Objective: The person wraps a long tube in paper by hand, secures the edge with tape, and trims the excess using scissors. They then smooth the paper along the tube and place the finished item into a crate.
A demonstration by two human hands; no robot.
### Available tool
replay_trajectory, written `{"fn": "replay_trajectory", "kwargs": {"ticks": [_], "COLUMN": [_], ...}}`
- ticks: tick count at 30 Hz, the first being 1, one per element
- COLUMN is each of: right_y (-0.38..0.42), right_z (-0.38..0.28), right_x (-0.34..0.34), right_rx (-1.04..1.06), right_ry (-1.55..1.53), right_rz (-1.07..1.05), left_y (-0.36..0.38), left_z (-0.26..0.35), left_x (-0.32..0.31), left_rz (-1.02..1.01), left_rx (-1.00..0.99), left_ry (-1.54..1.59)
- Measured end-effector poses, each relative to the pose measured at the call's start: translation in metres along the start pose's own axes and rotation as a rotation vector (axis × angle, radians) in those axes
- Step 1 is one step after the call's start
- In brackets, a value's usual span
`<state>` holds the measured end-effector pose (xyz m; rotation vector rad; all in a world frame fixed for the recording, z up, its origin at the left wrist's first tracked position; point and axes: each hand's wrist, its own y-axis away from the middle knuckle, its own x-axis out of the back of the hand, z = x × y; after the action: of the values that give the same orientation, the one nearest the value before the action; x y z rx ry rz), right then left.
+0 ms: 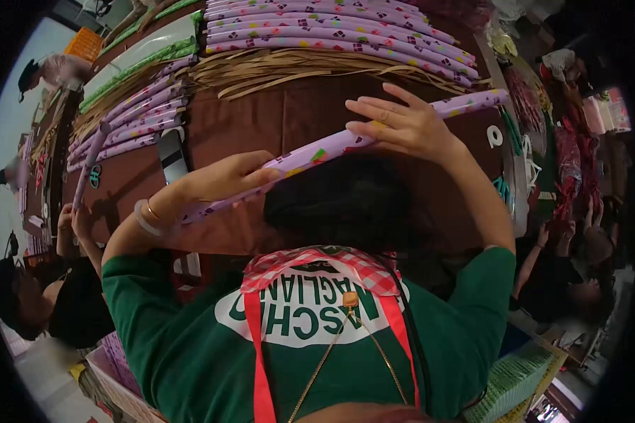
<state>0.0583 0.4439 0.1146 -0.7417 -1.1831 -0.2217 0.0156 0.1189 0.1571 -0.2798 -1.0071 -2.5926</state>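
Observation:
A long, thin roll of lilac wrapping paper (317, 151) with a colourful print lies slantwise before me, its right end higher in the view. My left hand (226, 176) is closed around its lower left part, thumb and fingers along the paper. Over the upper right part rests my right hand (409, 127), open, with its fingers stretched out and spread across the roll. The palm side of that hand is hidden. Beneath the roll is a brown-covered table (240, 127), and a dark shadow falls on it.
Several matching lilac rolls (331, 28) lie at the back, with brown paper strips (282, 67) in front. A phone (171, 151), scissors (95, 176) and a white tape roll (494, 136) lie on the table. Co-workers' hands (77, 222) hold another roll at left; more people work at right.

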Motion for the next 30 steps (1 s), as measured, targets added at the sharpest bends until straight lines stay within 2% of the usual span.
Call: {"fn": "replay_trajectory", "kwargs": {"ticks": [5, 7, 9, 11, 13, 14, 15, 17, 20, 22, 24, 25, 28, 30], "right_y": [0.001, 0.003, 0.008, 0.010, 0.006, 0.000, -0.001, -0.007, 0.004, -0.002, -0.021, -0.034, -0.041, -0.034], "right_z": [-0.009, -0.012, -0.013, -0.012, -0.019, -0.023, -0.023, -0.024, -0.026, -0.033, -0.044, -0.045, -0.049, -0.049], "right_x": [-0.003, 0.001, 0.004, 0.005, 0.009, 0.017, 0.019, 0.016, 0.003, 0.004, 0.015, 0.021, 0.010, -0.001], "right_rx": [0.083, 0.092, 0.186, 0.198, 0.006, -0.113, -0.103, 0.012, 0.166, 0.260, -0.077, -0.115, -0.028, 0.005], "right_ry": [0.011, 0.008, 0.170, 0.166, 0.015, -0.003, -0.010, 0.155, 0.152, 0.230, 0.006, -0.076, 0.051, 0.031], "right_rz": [0.210, 0.213, 0.313, 0.347, 0.401, 0.274, 0.273, 0.039, 0.198, 0.228, 0.031, -0.083, -0.160, -0.120], "left_y": [0.015, 0.017, 0.017, 0.018, 0.015, 0.013, 0.011, 0.004, 0.003, 0.002, 0.000, -0.002, -0.003, -0.004], "left_z": [0.001, 0.000, -0.003, 0.003, 0.006, 0.006, 0.006, 0.002, 0.004, 0.007, 0.014, 0.017, 0.018, 0.013], "left_x": [-0.002, -0.002, -0.002, -0.001, 0.000, 0.001, 0.002, 0.008, 0.010, 0.012, 0.015, 0.014, 0.019, 0.021], "left_rz": [-0.025, -0.027, -0.095, -0.099, -0.102, -0.113, -0.125, -0.144, -0.126, -0.191, -0.219, -0.218, -0.200, -0.226], "left_rx": [-0.009, -0.018, -0.020, -0.009, 0.004, -0.002, -0.006, 0.038, 0.050, 0.029, 0.043, 0.053, 0.065, 0.053], "left_ry": [0.033, 0.054, 0.145, 0.165, 0.185, 0.172, 0.162, 0.113, 0.085, 0.159, 0.123, 0.075, 0.002, -0.078]}}
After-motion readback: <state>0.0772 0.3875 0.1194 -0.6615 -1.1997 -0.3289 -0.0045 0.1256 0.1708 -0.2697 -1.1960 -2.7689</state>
